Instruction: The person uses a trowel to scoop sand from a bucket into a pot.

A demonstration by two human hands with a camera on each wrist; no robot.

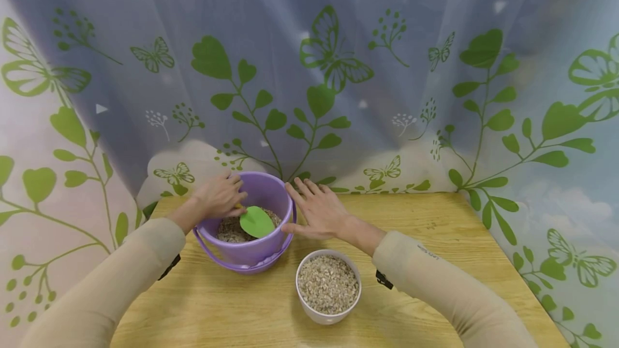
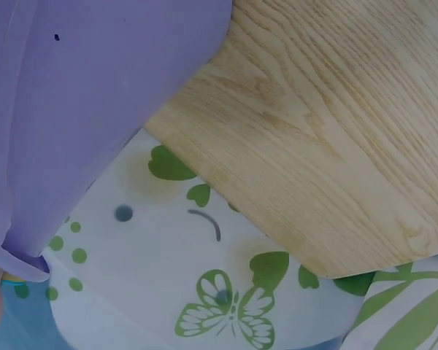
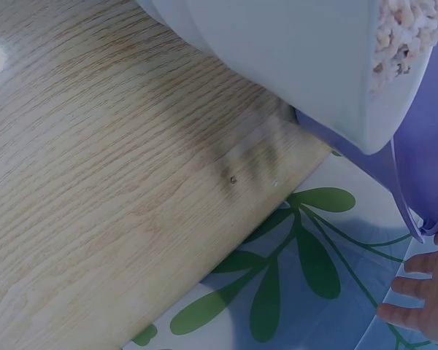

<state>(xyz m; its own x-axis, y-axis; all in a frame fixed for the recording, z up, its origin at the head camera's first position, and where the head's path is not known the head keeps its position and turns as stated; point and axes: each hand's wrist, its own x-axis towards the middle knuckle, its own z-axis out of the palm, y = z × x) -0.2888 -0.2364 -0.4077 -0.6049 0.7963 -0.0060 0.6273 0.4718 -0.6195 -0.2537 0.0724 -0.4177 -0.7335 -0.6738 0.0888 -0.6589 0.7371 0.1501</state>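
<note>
In the head view a purple bucket (image 1: 220,251) stands left of centre, with a layer of beige grains (image 1: 233,230) in the bottom. My left hand (image 1: 218,197), over the bucket's left rim, grips the handle of a green toy shovel (image 1: 257,222). The shovel's blade is inside the bucket, above the grains; only a bit of its yellow handle shows. My right hand (image 1: 320,211) is spread at the bucket's right side, fingers straight, thumb and fingertips at the rim. Nearer to me, a white bowl (image 1: 325,318) is filled with similar grains (image 1: 329,284).
Everything stands on a light wooden table (image 1: 416,294). A curtain (image 1: 387,122) with green leaves and butterflies hangs right behind its back edge and along both sides. The bucket's purple handle (image 1: 246,269) hangs down at its front.
</note>
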